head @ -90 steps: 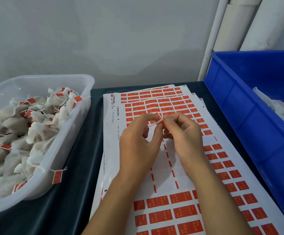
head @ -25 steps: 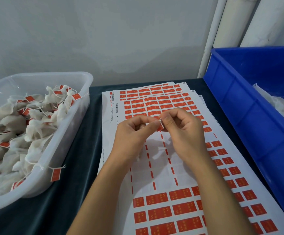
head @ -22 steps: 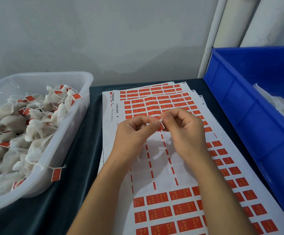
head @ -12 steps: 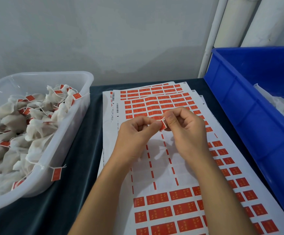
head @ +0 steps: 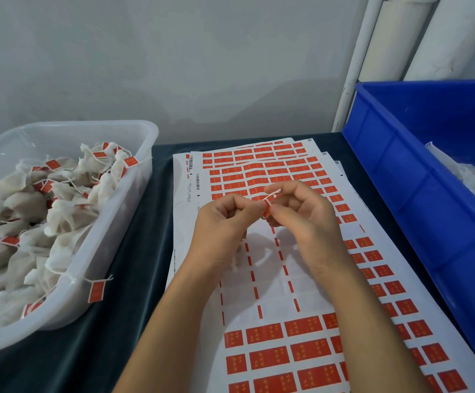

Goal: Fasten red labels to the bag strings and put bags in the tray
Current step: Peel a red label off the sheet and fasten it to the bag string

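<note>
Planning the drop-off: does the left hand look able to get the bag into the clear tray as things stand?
Probably yes. The clear tray stands open-topped beside the left hand, with only dark cloth between. But both hands pinch the red label now, so the left must let go first.

The bag [head: 234,260] under the left hand [head: 219,231] is mostly hidden. The tray [head: 111,251] and blue bin [head: 417,194] run off the frame's edges.

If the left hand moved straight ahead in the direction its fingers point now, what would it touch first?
The left hand points right, toward the right hand. It would first meet the red label both pinch, then the right hand's fingers; they look nearly touching, though depth is unclear.
</note>
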The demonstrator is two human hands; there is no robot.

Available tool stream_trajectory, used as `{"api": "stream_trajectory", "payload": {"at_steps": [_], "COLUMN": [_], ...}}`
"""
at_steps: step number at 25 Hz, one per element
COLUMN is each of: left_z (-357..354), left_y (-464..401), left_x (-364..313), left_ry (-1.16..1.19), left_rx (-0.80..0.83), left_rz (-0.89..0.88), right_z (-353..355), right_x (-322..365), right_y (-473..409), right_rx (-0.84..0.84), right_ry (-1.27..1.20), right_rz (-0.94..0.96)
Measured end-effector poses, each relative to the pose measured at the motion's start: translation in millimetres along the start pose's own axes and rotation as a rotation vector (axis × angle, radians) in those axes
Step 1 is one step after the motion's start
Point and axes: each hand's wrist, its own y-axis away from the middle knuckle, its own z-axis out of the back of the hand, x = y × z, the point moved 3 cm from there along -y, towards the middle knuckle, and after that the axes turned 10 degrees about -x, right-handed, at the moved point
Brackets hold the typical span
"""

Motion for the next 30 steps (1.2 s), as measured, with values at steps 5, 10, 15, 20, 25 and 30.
{"api": "stream_trajectory", "payload": {"at_steps": [5,10,15,20,25,30], "left_z": [-2.0,-1.1,-4.4,-4.7,-4.5,-5.6], "left_y": [0.7,2.4,2.0,2.3,1.4,2.3], "left_x": [-1.3,0.0,0.0,-1.0,0.2,0.1], "left_ry": [0.007,0.049,0.014,-0.018,0.002,-0.004], "left_rx": [-0.007,-0.005,-0.036,-0.022,-0.033,-0.029], "left_rz": [0.007,0.042,0.047,-0.01,0.009,0.012], "right_z": [0.9,0.7,0.5,-5.1,-4.7,-3.0], "right_x": [-3.5,-3.9,-2.5,-2.6,-4.5,-3.7], "right_y": [-1.3,-1.3,-0.3,0.7,0.2,0.7], "right_rx": [-0.039,-0.071,-0.012,0.01,0.0,-0.011], "right_ry": [0.053,0.067,-0.047,0.021,0.07,-0.023], "right_rz": [0.022,0.026,-0.026,0.038,0.054,-0.023]}}
